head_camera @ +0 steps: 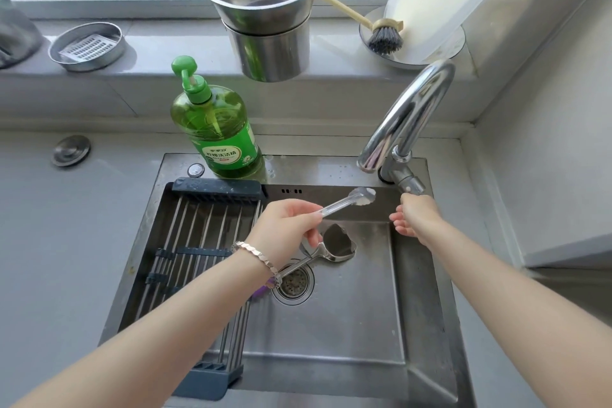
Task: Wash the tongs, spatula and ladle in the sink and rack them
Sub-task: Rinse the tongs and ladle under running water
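1. Head view: my left hand (284,225) pinches the handle end of the slim shiny tongs (347,204) between the thumb and curled fingers. It holds them in the air over the stainless steel sink (331,325), and their tips are just under the mouth of the curved chrome faucet (407,116).
2. My right hand (414,217) is up at the short metal faucet lever (409,184). The back of the hand hides the contact, so I cannot tell if the fingers grip the lever or only touch it. I see no water running.
3. The broad-bladed steel spatula (337,242) lies on the sink floor near the round drain strainer (293,281). The ladle (306,250) is, I think, the piece beside it, partly hidden under my left hand.
4. First risk: if I open the lever too far, the stream will hit the tong tips from very near and may splash onto the green bottle of dish soap (215,129) and the counter.
5. Second risk: my hold is only a pinch at the far end. Once the tongs are wet and pushed by the water, they could turn or slip out and fall on the spatula.
6. Third risk: the roll-up rack of steel rods (198,242) covers the left part of the sink. Thin tongs laid along the rods may slide into a gap, so I would lay them across.
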Available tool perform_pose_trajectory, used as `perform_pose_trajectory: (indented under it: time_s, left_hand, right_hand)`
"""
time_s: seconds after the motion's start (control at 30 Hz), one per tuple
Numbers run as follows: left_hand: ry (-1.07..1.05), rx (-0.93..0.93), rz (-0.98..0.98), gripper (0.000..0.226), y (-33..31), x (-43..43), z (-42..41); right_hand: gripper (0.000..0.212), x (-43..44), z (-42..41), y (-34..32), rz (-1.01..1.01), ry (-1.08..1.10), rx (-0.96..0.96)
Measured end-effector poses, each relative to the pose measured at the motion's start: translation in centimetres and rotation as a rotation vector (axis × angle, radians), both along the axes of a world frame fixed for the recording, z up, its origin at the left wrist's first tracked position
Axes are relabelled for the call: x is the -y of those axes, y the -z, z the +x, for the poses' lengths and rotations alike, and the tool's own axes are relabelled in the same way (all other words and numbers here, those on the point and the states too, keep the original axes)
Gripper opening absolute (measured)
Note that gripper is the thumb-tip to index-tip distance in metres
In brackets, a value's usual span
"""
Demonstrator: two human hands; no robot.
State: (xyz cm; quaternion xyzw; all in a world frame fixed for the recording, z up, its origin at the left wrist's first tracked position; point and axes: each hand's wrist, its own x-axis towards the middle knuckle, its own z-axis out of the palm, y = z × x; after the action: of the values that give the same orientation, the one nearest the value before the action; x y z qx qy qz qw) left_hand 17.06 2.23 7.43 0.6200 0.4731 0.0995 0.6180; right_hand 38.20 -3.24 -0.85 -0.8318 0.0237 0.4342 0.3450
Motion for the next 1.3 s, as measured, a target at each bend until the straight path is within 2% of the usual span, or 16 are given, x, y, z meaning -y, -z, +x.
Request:
perform_pose_trajectory:
  time_s: [0.13,0.2,0.3,0.37,0.4,0.47,0.57,0.7,0.8,0.9,0.97,1.07,1.2,1.3]
  left_hand:
    - [0.001,0.023,0.002,0.015,0.2,0.0,-0.4]
    - [0.007,0.025,0.008,0.019,0.4,0.1,-0.5]
    - [0.002,0.065,-0.022,0.016,0.4,0.7,-0.3]
    - [-0.008,0.091,-0.050,0.015,0.6,1.2,-0.3]
    - [-0.011,0.091,-0.052,0.012,0.7,1.4,-0.4]
    - [0.005,0.071,-0.040,0.011,0.7,1.8,-0.7]
    - [0.097,-0.036,0.016,0.031,0.1,2.4,-1.3]
    - [0.115,-0.160,0.070,0.057,0.4,3.0,-1.8]
    - [0.125,-0.127,0.083,0.052,0.5,3.4,-2.3]
    - [0.190,-0.083,0.039,0.038,0.2,3.9,-3.4]
    - [0.211,-0.063,0.021,0.026,0.5,4.0,-4.2]
    - [0.189,0.029,-0.116,0.012,0.9,4.0,-5.2]
    - [0.240,0.033,-0.265,0.016,1.0,4.3,-5.6]
    - [0.201,-0.075,-0.175,0.036,0.7,4.4,-5.3]
  right_hand:
    - [0.030,0.4,-0.7,-0.4,0.019,-0.004,0.028]
    - [0.036,0.8,-2.0,-1.3,0.091,0.029,-0.052]
    - [0.039,1.5,-5.8,-3.9,0.379,0.142,-0.428]
    - [0.028,1.7,-8.4,-5.7,0.609,0.209,-0.676]
    - [0.020,1.7,-9.3,-6.2,0.681,0.211,-0.719]
    - [0.008,1.6,-10.7,-6.8,0.749,0.234,-0.696]
    - [0.002,1.5,-12.1,-7.1,0.742,0.232,-0.644]
    - [0.027,1.3,-13.9,-7.3,0.648,0.208,-0.534]
    - [0.034,1.3,-14.1,-7.5,0.639,0.232,-0.544]
    - [0.019,1.0,-13.7,-7.6,0.748,0.271,-0.674]
    - [0.021,0.8,-13.5,-7.7,0.787,0.305,-0.737]
    - [0.006,0.7,-14.0,-7.6,0.754,0.297,-0.697]
    - [0.034,0.3,-14.3,-7.4,0.557,0.264,-0.480]
    - [0.038,0.2,-13.6,-7.2,0.524,0.223,-0.438]
